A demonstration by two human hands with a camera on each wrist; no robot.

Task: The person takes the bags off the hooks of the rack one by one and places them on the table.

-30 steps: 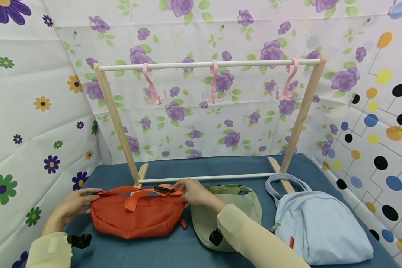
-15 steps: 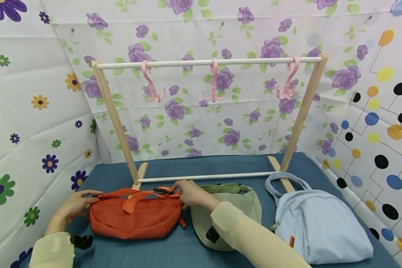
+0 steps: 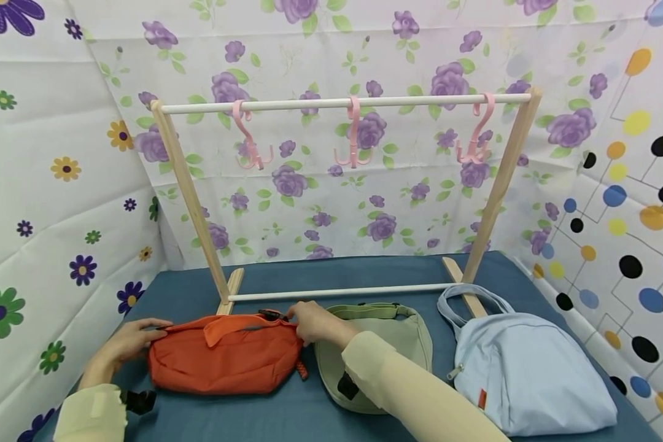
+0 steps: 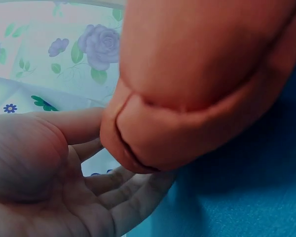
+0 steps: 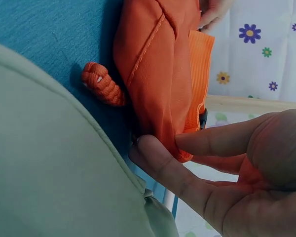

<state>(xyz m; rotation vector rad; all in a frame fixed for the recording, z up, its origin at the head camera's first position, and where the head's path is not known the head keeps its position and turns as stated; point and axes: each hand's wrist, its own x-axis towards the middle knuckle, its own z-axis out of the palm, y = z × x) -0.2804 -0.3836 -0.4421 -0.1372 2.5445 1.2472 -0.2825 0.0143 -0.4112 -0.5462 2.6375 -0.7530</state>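
An orange waist bag with a black buckle lies on the blue cloth, its strap folded across the top. My left hand holds the bag's left end; in the left wrist view the thumb meets the fabric and the other fingers reach behind and under it. At the other end, my right hand pinches the corner between thumb and fingers, plainly seen in the right wrist view. An orange braided zipper pull hangs beside that corner.
A green bag sits partly beneath my right forearm. Farther right rests a light blue backpack. Behind stands a wooden rack with a white top rail, from which pink hooks hang. Patterned cloth walls enclose the table.
The orange strap and buckle have sunk lower against the bag's top, and the strap's loose end has folded over. My right hand has dropped slightly and shifted left; the left keeps its place.
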